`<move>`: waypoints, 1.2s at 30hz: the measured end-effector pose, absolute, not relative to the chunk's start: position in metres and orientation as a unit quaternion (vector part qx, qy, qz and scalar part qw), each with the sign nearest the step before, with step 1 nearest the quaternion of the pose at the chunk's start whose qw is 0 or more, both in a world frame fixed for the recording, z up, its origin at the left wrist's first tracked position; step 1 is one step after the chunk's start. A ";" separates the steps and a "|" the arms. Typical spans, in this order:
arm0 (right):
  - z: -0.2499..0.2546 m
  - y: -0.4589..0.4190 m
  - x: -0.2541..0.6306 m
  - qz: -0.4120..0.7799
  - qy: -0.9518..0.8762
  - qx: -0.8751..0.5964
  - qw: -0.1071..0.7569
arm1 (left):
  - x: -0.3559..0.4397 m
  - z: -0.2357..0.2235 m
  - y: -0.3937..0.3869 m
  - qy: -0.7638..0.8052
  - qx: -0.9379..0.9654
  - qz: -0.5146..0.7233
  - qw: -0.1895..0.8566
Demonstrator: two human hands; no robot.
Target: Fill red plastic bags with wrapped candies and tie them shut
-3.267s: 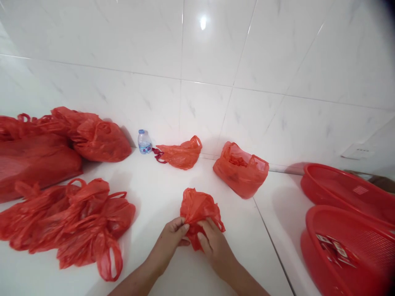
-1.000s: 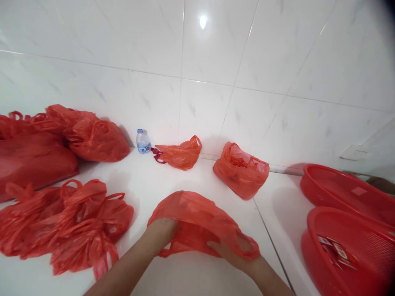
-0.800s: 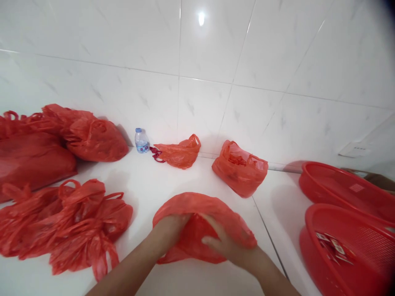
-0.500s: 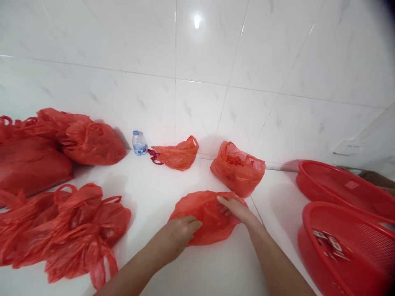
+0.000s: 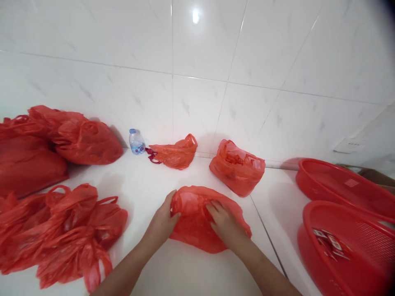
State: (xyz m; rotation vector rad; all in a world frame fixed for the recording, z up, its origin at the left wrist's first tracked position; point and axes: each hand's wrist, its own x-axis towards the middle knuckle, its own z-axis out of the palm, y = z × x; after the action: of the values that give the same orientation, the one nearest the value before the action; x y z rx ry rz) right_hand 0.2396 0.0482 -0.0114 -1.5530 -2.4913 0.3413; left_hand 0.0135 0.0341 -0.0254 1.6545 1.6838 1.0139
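Note:
A red plastic bag (image 5: 197, 230) lies spread on the white table in front of me, its mouth wide and facing up towards me. At its left side, my left hand (image 5: 161, 222) grips the rim between thumb and fingers. My right hand (image 5: 226, 226) reaches into the mouth from the right, fingers stretched out against the inside of the plastic. Just behind stands another red plastic bag (image 5: 236, 174), its top gaping, with crumpled red plastic in it. Left of that, a flattened red bag (image 5: 177, 155) with dark red handles lies by the wall.
A small water bottle (image 5: 136, 142) with a blue cap stands by the tiled wall. Several crumpled red bags (image 5: 70, 230) lie at left, with bulky filled bags (image 5: 89, 144) behind. Two red plastic baskets, a near one (image 5: 311, 230) holding red packets and a far one (image 5: 304, 176), stand at right.
The bag between my hands went from a crumpled bunch to spread wide. My left hand has moved from inside the mouth to its left rim; my right hand came down and slightly left.

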 end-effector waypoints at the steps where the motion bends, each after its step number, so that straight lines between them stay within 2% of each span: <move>1: -0.011 0.049 0.242 0.122 -0.840 -0.522 0.084 | 0.011 -0.026 0.036 0.624 0.601 0.384 0.319; 3: -0.011 0.050 0.248 0.163 -0.832 -0.527 0.065 | 0.005 -0.025 0.039 0.635 0.571 0.408 0.322; 4: -0.011 0.050 0.251 0.186 -0.823 -0.533 0.060 | 0.002 -0.023 0.039 0.645 0.572 0.426 0.276; 6: -0.011 0.049 0.254 0.202 -0.812 -0.544 0.064 | 0.001 -0.016 0.035 0.635 0.614 0.454 0.115; 8: -0.011 0.050 0.253 0.169 -0.815 -0.551 0.066 | 0.006 -0.008 0.028 0.554 0.696 0.455 -0.049; 9: -0.011 0.051 0.252 0.150 -0.817 -0.554 0.060 | 0.011 -0.004 0.024 0.499 0.741 0.440 -0.096; 11: -0.011 0.052 0.250 0.139 -0.818 -0.556 0.044 | 0.023 0.000 0.020 0.414 0.814 0.391 -0.115; 13: -0.009 0.052 0.251 0.157 -0.814 -0.559 0.032 | 0.030 0.000 0.022 0.412 0.840 0.347 -0.071; 16: 0.003 0.045 0.258 0.208 -0.807 -0.552 0.033 | 0.030 -0.005 0.032 0.511 0.782 0.353 0.046; 21: 0.037 0.022 0.267 0.247 -0.814 -0.516 0.100 | 0.025 -0.005 0.038 0.591 0.645 0.397 0.277; 25: 0.033 0.030 0.267 0.301 -0.767 -0.531 0.197 | 0.034 -0.004 0.037 0.615 0.591 0.414 0.319; 28: 0.000 0.061 0.269 0.320 -0.689 -0.596 0.261 | 0.038 -0.007 0.040 0.624 0.584 0.393 0.341; 31: -0.026 0.087 0.272 0.406 -0.611 -0.606 0.308 | 0.038 -0.012 0.045 0.616 0.574 0.380 0.383; 33: -0.025 0.088 0.274 0.445 -0.580 -0.597 0.331 | 0.038 -0.015 0.048 0.601 0.567 0.393 0.403; 36: 0.002 0.061 0.277 0.400 -0.614 -0.572 0.368 | 0.039 -0.017 0.053 0.592 0.528 0.418 0.443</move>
State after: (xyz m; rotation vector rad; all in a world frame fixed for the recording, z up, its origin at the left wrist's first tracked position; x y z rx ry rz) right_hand 0.2769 0.0606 0.0015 -1.4697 -1.5773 1.0267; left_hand 0.0389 0.0530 -0.0167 1.3109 1.4682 1.0361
